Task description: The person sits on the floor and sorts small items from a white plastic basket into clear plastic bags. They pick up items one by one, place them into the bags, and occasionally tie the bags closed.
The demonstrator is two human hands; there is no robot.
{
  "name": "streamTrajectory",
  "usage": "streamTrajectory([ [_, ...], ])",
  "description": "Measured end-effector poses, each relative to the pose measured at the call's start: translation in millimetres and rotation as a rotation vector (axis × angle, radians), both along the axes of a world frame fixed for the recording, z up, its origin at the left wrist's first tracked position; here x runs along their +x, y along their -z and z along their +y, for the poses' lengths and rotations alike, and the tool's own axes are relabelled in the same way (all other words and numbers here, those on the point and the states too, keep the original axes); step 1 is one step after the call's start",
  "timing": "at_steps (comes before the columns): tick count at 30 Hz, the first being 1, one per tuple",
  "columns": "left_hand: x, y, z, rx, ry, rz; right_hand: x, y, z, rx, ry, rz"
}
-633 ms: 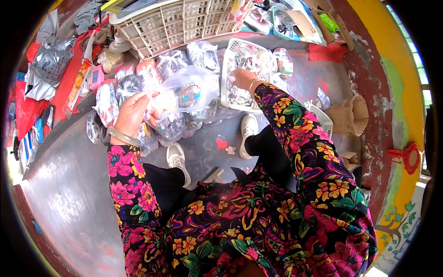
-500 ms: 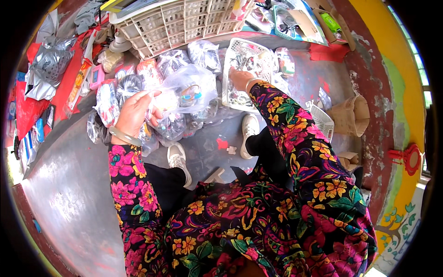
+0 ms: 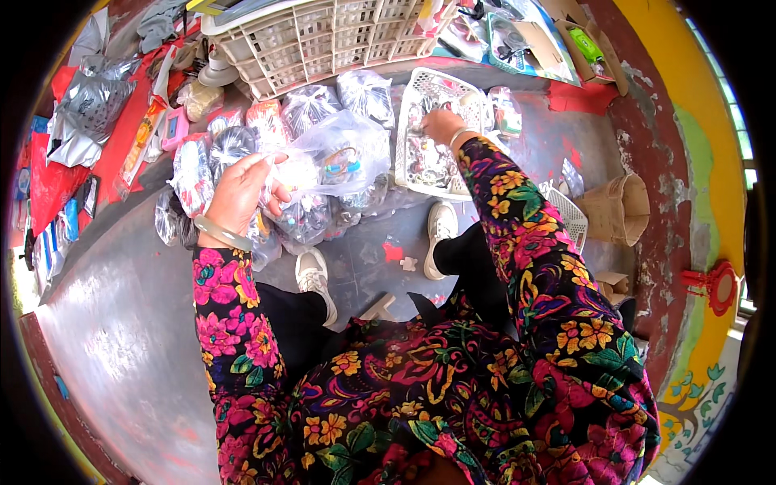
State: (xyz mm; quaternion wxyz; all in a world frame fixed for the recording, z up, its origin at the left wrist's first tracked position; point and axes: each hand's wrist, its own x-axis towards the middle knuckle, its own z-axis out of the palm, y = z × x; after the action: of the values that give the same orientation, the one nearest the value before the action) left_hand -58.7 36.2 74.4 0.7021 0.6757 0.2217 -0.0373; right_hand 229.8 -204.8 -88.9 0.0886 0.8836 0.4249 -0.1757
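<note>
My left hand [image 3: 246,191] is closed on the gathered edge of a clear plastic bag [image 3: 356,145]. A few small things with blue and tan parts show through the bag, which lies on other filled bags. My right hand [image 3: 443,127] reaches into a white perforated plastic basket [image 3: 401,166], its fingers curled down among many small packed pieces. Whatever its fingertips pinch is hidden beneath them. The basket stands just right of the bag, on the grey floor.
Filled plastic bags [image 3: 303,218] crowd around my left hand. Behind them rises a large beige crate [image 3: 323,40]. To the right are a small white basket [image 3: 566,214], a brown paper-like container [image 3: 618,208] and a cardboard box [image 3: 594,56]. My shoes [image 3: 440,234] are below the basket.
My right hand has shifted slightly right and up within the basket. My left hand keeps its hold on the plastic bag, and the whole view has moved a little.
</note>
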Motion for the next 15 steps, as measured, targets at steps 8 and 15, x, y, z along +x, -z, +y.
streamTrajectory([
  [8,-1,7,4,-0.053,0.011,-0.008,12,-117,-1,0.750,0.392,0.786],
  [15,-10,5,3,-0.068,-0.017,0.020,-103,-201,78,0.747,-0.076,0.926],
])
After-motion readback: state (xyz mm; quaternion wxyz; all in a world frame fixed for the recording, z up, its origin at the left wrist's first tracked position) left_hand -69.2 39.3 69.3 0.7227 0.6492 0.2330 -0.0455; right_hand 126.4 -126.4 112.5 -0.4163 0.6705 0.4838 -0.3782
